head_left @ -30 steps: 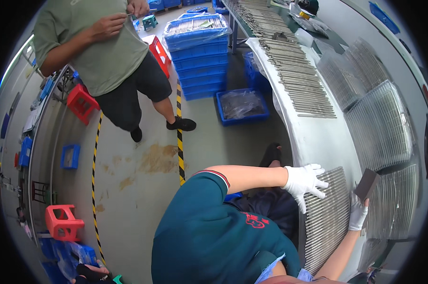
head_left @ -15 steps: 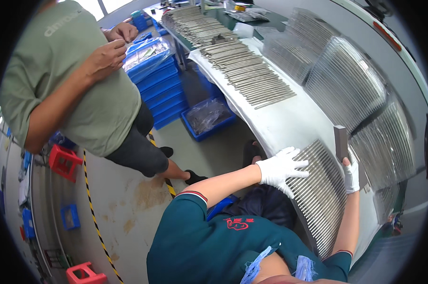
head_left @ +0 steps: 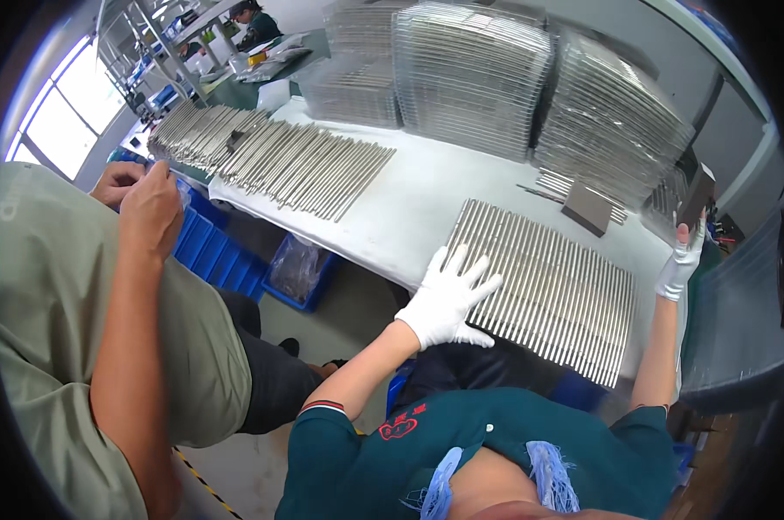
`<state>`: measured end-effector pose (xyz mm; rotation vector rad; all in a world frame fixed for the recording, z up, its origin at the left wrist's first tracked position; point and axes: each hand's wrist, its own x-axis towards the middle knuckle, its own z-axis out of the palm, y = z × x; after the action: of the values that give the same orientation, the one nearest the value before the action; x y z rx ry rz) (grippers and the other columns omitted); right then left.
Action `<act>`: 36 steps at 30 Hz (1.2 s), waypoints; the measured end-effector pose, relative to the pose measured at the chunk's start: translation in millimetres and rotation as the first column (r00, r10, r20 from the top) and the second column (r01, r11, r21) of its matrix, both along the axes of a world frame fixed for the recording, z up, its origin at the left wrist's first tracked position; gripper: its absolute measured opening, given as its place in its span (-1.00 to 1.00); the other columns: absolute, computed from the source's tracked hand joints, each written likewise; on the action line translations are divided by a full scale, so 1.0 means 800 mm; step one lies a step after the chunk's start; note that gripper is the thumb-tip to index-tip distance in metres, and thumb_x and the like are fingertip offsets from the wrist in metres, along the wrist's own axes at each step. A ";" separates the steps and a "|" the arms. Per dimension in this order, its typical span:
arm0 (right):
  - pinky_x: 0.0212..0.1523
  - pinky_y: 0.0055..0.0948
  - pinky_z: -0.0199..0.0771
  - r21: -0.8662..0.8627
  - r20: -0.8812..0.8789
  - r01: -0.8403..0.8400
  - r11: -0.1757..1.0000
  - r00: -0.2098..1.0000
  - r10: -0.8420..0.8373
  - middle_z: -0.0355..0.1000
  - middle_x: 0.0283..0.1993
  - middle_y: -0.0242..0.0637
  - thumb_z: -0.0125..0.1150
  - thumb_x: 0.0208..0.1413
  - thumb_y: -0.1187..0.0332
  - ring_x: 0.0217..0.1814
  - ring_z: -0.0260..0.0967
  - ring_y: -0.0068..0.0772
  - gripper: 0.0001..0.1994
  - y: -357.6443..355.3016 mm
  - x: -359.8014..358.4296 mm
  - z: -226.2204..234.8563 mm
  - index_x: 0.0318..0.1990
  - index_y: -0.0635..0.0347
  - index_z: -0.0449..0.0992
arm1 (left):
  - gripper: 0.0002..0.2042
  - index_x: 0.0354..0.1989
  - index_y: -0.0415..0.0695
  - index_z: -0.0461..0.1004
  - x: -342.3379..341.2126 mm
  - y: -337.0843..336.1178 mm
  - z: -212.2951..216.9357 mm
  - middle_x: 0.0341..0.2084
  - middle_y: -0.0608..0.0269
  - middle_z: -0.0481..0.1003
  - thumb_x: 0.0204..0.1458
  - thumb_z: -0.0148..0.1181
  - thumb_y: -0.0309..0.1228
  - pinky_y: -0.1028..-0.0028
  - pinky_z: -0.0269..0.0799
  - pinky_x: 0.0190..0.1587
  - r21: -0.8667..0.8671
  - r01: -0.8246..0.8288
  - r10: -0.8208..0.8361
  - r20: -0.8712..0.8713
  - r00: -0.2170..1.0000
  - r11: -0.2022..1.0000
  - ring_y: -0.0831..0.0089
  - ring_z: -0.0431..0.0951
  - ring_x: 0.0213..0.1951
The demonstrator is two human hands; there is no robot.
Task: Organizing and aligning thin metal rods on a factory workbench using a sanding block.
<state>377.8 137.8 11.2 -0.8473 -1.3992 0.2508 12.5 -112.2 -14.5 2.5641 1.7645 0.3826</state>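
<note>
My left hand [head_left: 451, 299], in a white glove, lies with fingers spread on the left end of a row of thin metal rods [head_left: 548, 286]. The rods lie side by side in a flat sheet at the near edge of the white-covered table [head_left: 418, 234]. To the right of that sheet, my gloved right hand [head_left: 682, 264] is raised, gripping a dark grey rectangular block [head_left: 697, 195] by its lower end. A second grey-brown block [head_left: 588, 208] rests just beyond the rods, partly over a few loose rods [head_left: 552, 182].
Clear plastic-wrapped stacks of rods [head_left: 470, 82] line the table's back. More loose rods [head_left: 305, 169] lie farther left. Close on my left stands a person in a green shirt [head_left: 71, 321], hands together. Beneath the table are a blue bin [head_left: 301, 282] and stacked blue crates [head_left: 210, 251].
The view has turned toward the table, bringing the second block into sight. My right hand, with the block, is now farther out from the rods; my left hand remains at their left end.
</note>
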 end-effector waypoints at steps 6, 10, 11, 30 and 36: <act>0.36 -0.32 0.07 -0.036 -0.361 -0.129 0.991 0.926 0.107 0.18 0.33 -0.23 0.18 0.20 0.11 0.27 0.18 -0.34 -0.39 0.030 0.019 -0.047 0.30 0.26 0.22 | -0.05 0.30 -0.05 0.21 0.097 0.020 0.006 0.25 -0.10 0.19 -0.26 0.21 0.30 -0.10 -0.09 0.31 -0.056 0.323 -0.320 0.055 0.946 0.945 -0.22 0.10 0.29; 0.32 -0.39 0.10 -0.045 -0.087 0.151 0.987 0.984 -0.155 0.17 0.33 -0.16 0.24 0.17 0.16 0.29 0.18 -0.31 -0.39 0.008 -0.008 -0.051 0.30 0.25 0.24 | -0.11 0.28 -0.06 0.22 0.147 0.041 -0.013 0.26 -0.10 0.18 -0.20 0.22 0.24 -0.09 -0.10 0.34 0.011 0.478 -0.475 0.137 0.869 0.878 -0.20 0.07 0.31; 0.33 -0.40 0.08 -0.074 -0.115 0.055 0.996 0.991 -0.063 0.17 0.34 -0.16 0.24 0.17 0.15 0.31 0.16 -0.31 -0.38 0.001 -0.014 -0.048 0.30 0.23 0.24 | -0.14 0.27 -0.06 0.23 0.155 0.045 -0.016 0.26 -0.10 0.18 -0.17 0.21 0.22 -0.07 -0.09 0.34 0.012 0.491 -0.488 0.134 0.863 0.871 -0.19 0.08 0.31; 0.25 -0.49 0.14 -0.130 -0.168 -0.224 0.966 0.965 0.201 0.18 0.32 -0.16 0.33 0.10 0.22 0.26 0.21 -0.35 -0.26 -0.004 -0.023 -0.058 0.40 0.11 0.09 | -0.24 0.26 -0.10 0.22 0.189 0.049 -0.029 0.24 -0.05 0.20 -0.09 0.22 0.07 0.01 -0.02 0.34 0.066 0.475 -0.480 0.106 0.871 0.877 -0.07 0.13 0.31; 0.25 -0.45 0.16 -0.148 -0.140 -0.205 0.967 0.973 0.185 0.20 0.30 -0.15 0.33 0.10 0.24 0.25 0.22 -0.34 -0.25 -0.005 -0.024 -0.061 0.40 0.14 0.08 | -0.23 0.26 -0.11 0.22 0.195 0.052 -0.029 0.24 -0.09 0.20 -0.10 0.24 0.05 0.01 -0.03 0.35 0.061 0.508 -0.511 0.155 0.845 0.859 -0.09 0.13 0.31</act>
<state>358.4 134.2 -37.5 -0.8115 -1.3573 0.5669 168.7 -70.8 -37.7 2.7745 0.9665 0.5679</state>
